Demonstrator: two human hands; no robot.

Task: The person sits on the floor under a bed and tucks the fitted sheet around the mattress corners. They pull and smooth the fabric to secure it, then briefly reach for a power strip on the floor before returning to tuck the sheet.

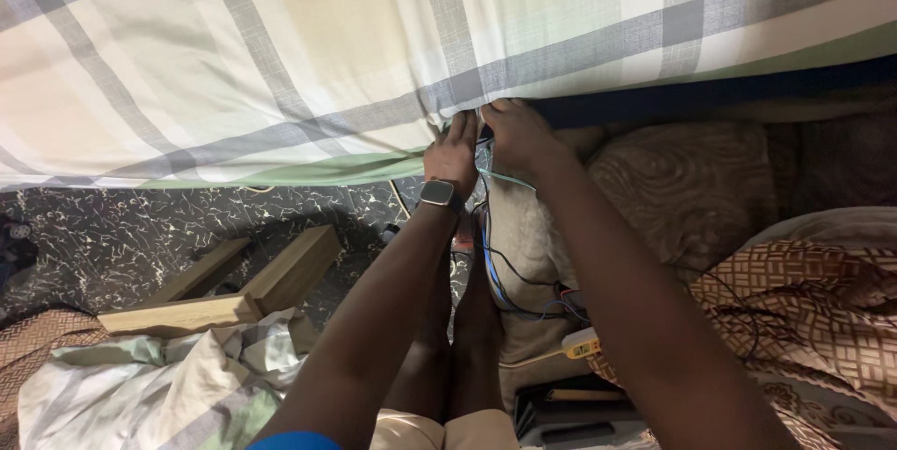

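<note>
Gripping the plaid bedsheet (374,48) at its lower edge, centre frame, your left hand (452,153) and right hand (516,132) pinch closed side by side on the fabric, above tangled cables (500,277) and the floor (140,235).

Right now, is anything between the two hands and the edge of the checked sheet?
Nothing visible: the left hand and right hand already touch the cream-and-grey checked cotton sheet at its hem.
</note>
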